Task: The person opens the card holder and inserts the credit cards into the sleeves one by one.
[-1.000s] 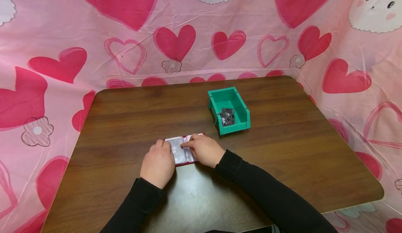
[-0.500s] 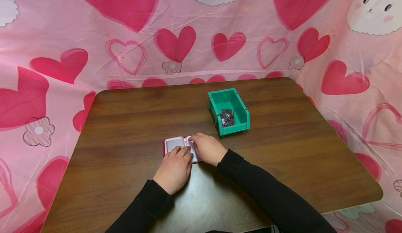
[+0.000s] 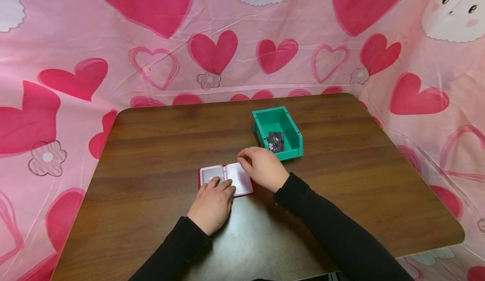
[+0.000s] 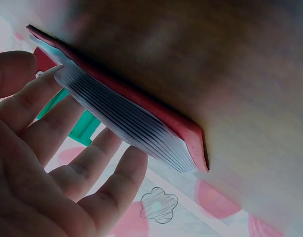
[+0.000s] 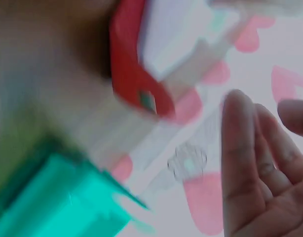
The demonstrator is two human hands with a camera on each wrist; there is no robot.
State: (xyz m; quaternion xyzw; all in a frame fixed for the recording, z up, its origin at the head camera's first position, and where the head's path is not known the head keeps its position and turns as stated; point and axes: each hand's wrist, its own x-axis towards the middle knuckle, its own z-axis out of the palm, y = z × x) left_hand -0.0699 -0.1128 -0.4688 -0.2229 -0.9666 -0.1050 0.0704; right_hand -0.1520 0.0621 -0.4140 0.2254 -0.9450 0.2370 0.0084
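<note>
A small red card album (image 3: 242,182) with clear plastic sleeves lies open on the table. My left hand (image 3: 212,207) rests on its pages near the fold, fingers fairly straight. In the left wrist view, a stack of sleeve pages (image 4: 127,116) stands above the red cover, with the fingertips at its edge. My right hand (image 3: 265,169) is over the album's upper right corner, beside the green bin (image 3: 280,123). In the right wrist view its fingers (image 5: 238,148) are loosely bent, and nothing shows between them. Several dark cards marked "Vip" (image 3: 275,142) lie in the bin.
The brown wood-grain table (image 3: 170,138) extends on all sides of the album. Behind it and to the right hangs a pink cloth (image 3: 242,79) printed with hearts.
My left hand has moved from the album's left edge to its middle, and the "Vip" marking on the left page no longer shows. My right hand has left the pages toward the bin.
</note>
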